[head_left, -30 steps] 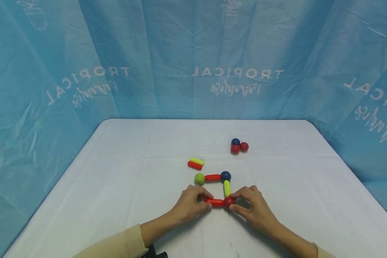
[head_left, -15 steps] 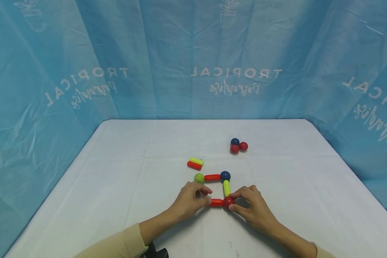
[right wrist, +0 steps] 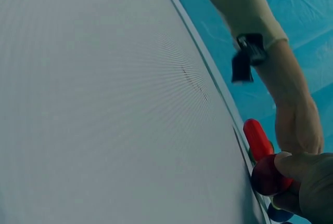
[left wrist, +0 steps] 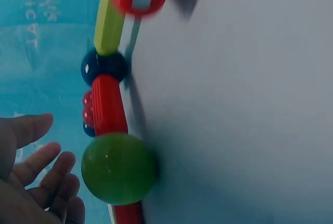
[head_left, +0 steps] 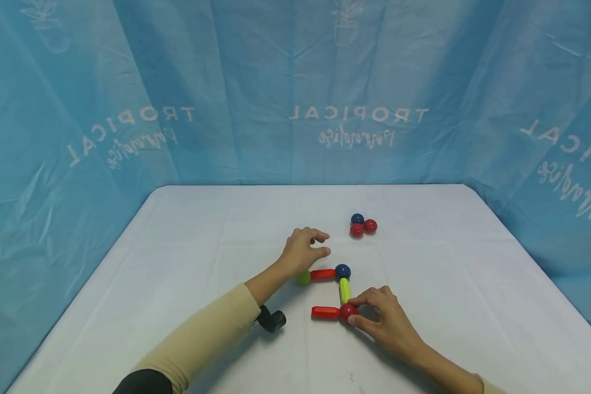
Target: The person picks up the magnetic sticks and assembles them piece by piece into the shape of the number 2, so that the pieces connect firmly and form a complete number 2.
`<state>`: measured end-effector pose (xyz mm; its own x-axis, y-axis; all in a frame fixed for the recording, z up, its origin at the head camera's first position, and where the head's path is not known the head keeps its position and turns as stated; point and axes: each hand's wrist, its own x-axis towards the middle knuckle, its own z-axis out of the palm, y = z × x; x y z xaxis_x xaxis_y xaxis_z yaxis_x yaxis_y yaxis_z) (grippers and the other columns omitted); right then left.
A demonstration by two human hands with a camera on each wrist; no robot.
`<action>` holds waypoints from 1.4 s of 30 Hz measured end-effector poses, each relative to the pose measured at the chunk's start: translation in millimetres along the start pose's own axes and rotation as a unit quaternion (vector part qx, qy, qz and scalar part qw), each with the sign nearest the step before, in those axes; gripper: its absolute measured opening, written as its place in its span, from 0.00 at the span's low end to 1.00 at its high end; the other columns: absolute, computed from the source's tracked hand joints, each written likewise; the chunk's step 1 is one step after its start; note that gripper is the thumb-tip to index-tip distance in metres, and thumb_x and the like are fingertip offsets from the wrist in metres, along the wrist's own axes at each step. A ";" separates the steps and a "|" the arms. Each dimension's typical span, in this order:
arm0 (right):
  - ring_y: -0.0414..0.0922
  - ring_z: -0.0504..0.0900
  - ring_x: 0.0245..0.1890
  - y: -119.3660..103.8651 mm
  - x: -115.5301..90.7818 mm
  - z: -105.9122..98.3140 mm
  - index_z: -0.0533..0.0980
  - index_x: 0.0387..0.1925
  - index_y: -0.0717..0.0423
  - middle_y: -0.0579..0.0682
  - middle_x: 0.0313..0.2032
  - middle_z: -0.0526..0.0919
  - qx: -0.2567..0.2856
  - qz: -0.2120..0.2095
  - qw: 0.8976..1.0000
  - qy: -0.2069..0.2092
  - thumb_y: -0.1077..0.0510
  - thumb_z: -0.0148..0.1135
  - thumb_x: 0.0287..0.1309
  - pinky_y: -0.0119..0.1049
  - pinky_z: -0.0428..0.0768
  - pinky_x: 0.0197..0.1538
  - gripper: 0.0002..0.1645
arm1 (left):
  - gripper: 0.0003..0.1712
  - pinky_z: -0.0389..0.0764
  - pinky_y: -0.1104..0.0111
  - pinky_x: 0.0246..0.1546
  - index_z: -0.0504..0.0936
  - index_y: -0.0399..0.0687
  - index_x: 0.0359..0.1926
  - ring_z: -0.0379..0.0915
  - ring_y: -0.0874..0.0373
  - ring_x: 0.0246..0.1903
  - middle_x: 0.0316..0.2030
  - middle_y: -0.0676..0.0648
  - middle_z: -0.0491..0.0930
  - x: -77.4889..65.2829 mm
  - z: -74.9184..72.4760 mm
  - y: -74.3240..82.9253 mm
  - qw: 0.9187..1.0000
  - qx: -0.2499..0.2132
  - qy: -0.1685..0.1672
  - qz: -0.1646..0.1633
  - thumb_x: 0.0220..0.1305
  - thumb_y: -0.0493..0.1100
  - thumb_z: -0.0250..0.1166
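My right hand pinches a red ball between thumb and fingers. From that ball a red rod extends left, its far end free. A yellow-green rod runs from it back to a blue ball. Another red rod joins the blue ball to a green ball, partly covered by my left wrist. Beyond the green ball my left hand hovers, thumb and fingers apart, holding nothing. In the left wrist view, the green ball is beside that hand, and part of a loose red rod shows below.
Farther back on the white table sit a blue ball and two red balls, one at the right and one in front. A blue printed curtain hangs behind the table. A black device is on my left wrist.
My left hand has let go of the near red rod and moved away from me, past the green ball, now covering the loose rods in the head view. My right hand has stayed on the red ball.
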<state>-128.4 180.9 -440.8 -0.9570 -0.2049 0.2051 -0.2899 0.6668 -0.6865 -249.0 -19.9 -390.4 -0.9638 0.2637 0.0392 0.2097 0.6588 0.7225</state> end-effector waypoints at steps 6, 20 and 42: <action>0.37 0.68 0.40 -0.4 0.0 0.1 0.80 0.39 0.35 0.26 0.35 0.78 -0.004 -0.003 1.000 0.004 0.54 0.75 0.41 0.33 0.68 0.44 0.20 | 0.23 0.76 0.63 0.48 0.78 0.54 0.55 0.69 0.54 0.52 0.50 0.51 0.78 36.8 9.2 5.7 1.000 0.017 -0.017 -0.015 0.59 0.49 0.66; 0.37 0.68 0.41 -0.7 0.0 -0.5 0.80 0.39 0.35 0.25 0.35 0.78 -0.007 0.002 1.000 0.003 0.53 0.75 0.41 0.34 0.68 0.44 0.20 | 0.23 0.75 0.65 0.46 0.77 0.57 0.56 0.70 0.57 0.52 0.53 0.54 0.78 87.7 32.5 26.4 0.997 0.044 -0.039 -0.045 0.59 0.50 0.65; 0.36 0.67 0.41 -1.5 0.5 0.1 0.80 0.38 0.33 0.25 0.35 0.78 -0.001 0.010 1.000 0.001 0.53 0.75 0.41 0.34 0.68 0.44 0.19 | 0.21 0.61 0.56 0.61 0.79 0.57 0.52 0.68 0.56 0.54 0.47 0.54 0.81 96.3 56.8 30.5 0.995 0.076 -0.030 -0.051 0.56 0.47 0.68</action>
<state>-128.5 179.8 -439.7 -0.9626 -0.1896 0.1935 -0.2709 0.6717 -0.6895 -326.0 65.6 -403.9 -0.9706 0.2287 -0.0745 0.1375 0.7820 0.6079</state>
